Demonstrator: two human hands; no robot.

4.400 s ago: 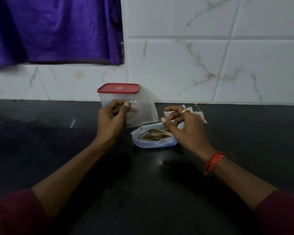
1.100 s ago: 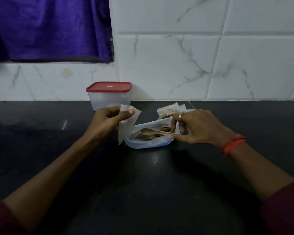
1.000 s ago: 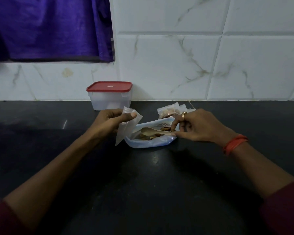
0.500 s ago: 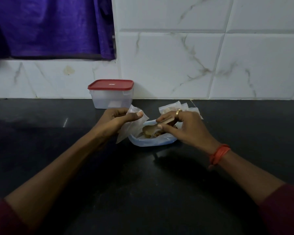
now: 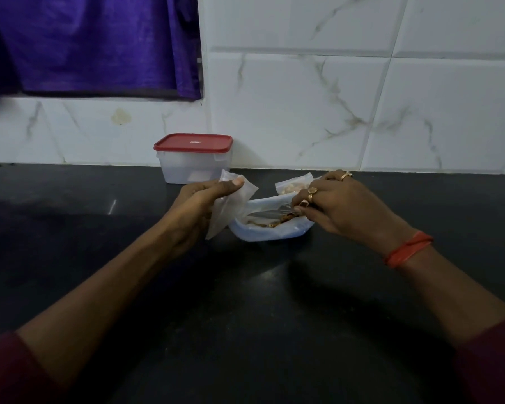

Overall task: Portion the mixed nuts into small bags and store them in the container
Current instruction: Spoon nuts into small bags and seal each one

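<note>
A large clear bag of mixed nuts (image 5: 270, 230) lies open on the black counter (image 5: 245, 316). My left hand (image 5: 200, 204) grips a small empty clear bag (image 5: 233, 207) just left of it. My right hand (image 5: 341, 205) pinches the handle of a spoon (image 5: 267, 213) whose bowl lies down inside the big bag. Behind the big bag sits a small filled bag of nuts (image 5: 293, 186). A clear container with a red lid (image 5: 194, 158), lid on, stands against the wall.
White marble-look tiles (image 5: 333, 97) form the wall right behind the counter. A purple curtain (image 5: 91, 45) hangs at the upper left. Dark counter stretches to both sides and toward me.
My right hand has lowered the spoon from a raised tilt into the big bag. The left hand has kept holding the small bag beside it.
</note>
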